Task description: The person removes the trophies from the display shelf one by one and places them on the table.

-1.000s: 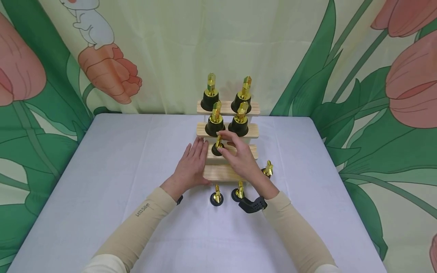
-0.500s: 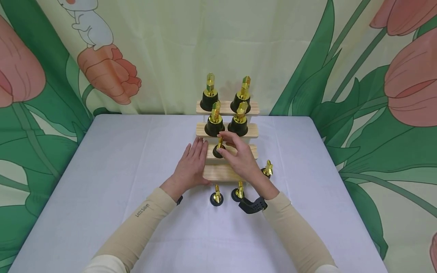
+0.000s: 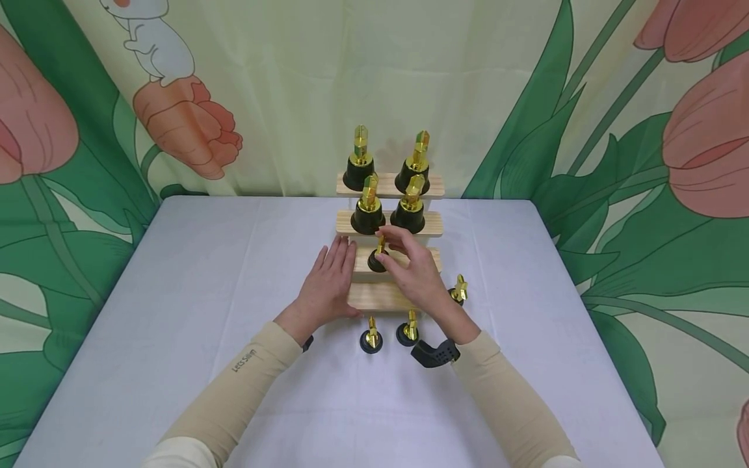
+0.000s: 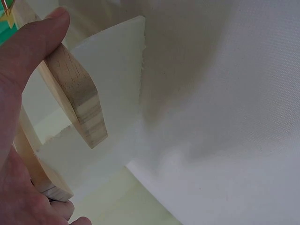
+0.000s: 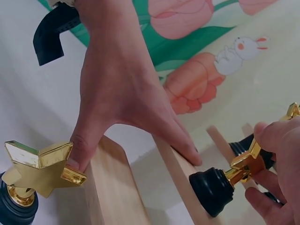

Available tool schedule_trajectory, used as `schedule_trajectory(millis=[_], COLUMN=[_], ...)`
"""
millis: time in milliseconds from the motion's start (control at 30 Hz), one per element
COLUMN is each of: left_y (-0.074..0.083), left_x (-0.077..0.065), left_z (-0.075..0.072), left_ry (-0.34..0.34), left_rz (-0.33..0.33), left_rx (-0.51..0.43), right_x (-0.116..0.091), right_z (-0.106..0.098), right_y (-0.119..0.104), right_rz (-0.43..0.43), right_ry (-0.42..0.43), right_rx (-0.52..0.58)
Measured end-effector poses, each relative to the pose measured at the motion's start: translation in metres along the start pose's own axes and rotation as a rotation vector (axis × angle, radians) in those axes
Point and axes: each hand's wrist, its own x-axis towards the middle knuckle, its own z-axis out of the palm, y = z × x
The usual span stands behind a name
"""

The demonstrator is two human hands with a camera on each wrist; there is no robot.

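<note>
My right hand pinches a small gold star trophy by its upper part. Its black round base is at the third wooden step down of a tiered display stand. At the stand's left side lies my left hand, fingers extended along the plank ends. Its thumb touches the lowest plank in the left wrist view, and the fingertips show at another plank's end. Larger gold trophies with black bases stand in pairs on the two upper steps, including one at the upper left.
On the white tablecloth, two small star trophies stand before the stand, one at the left and one beside it. Another small trophy is right of the stand. A printed curtain hangs behind the table.
The small trophy in my right hand has shifted slightly to the right along the third step, the hand moving with it. My left hand stays in place.
</note>
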Motion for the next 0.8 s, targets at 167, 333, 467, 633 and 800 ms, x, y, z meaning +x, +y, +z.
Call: schedule_trajectory(millis=[167,333,467,633,800], left_y=[0.000,0.001,0.001,0.001,0.001], left_x=[0.000,-0.001,-0.001,-0.001,-0.001], left_z=[0.000,-0.001,-0.002,-0.002,-0.002], left_ry=[0.001,0.014,0.018,0.013,0.017], left_rz=[0.000,0.006,0.007,0.005,0.006], left_rx=[-0.003,-0.001,0.000,-0.010,-0.015], right_x=[-0.002,-0.003,-0.004,-0.006,-0.008], right_z=[-0.003,-0.008,-0.012,-0.017,-0.019], right_y=[-0.001,-0.002,-0.003,-0.002,-0.003], right_rz=[0.013,-0.001,-0.006,-0.016,0.013], right_ry=[0.009,0.032,0.047,0.056,0.056], right_rx=[0.011,0.012,0.001,0.013,0.005])
